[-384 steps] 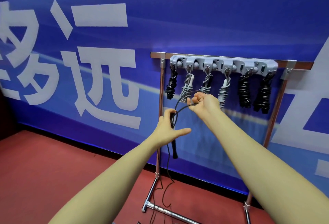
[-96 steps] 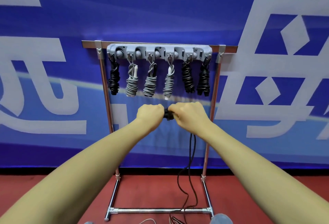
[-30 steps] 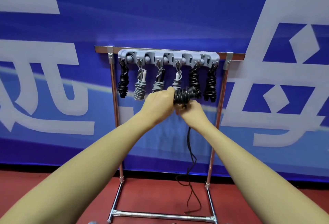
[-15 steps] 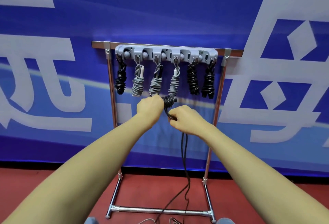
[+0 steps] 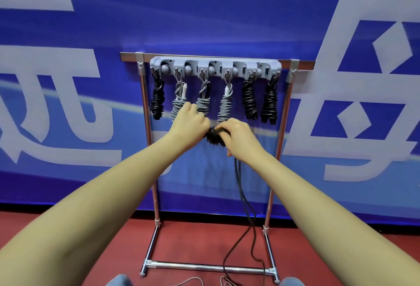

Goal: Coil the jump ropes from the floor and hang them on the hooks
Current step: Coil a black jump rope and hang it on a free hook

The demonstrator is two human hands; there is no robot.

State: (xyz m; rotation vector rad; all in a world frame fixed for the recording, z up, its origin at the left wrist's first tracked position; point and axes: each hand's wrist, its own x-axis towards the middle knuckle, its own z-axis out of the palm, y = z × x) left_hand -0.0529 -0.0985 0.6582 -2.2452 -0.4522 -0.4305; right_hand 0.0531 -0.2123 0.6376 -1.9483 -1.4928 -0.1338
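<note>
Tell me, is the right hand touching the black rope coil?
Touching: the head view shows the right hand with fingers curled over the black rope coil.

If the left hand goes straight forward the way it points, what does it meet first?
Probably the grey coiled ropes hanging from the hook rail, just above the left hand; depth is unclear.

Left hand [image 5: 192,122] and right hand [image 5: 238,136] grip black jump rope coil [image 5: 213,136] at frame center, below hook rack [image 5: 214,67]; loose rope trails to red floor [image 5: 193,244].
</note>
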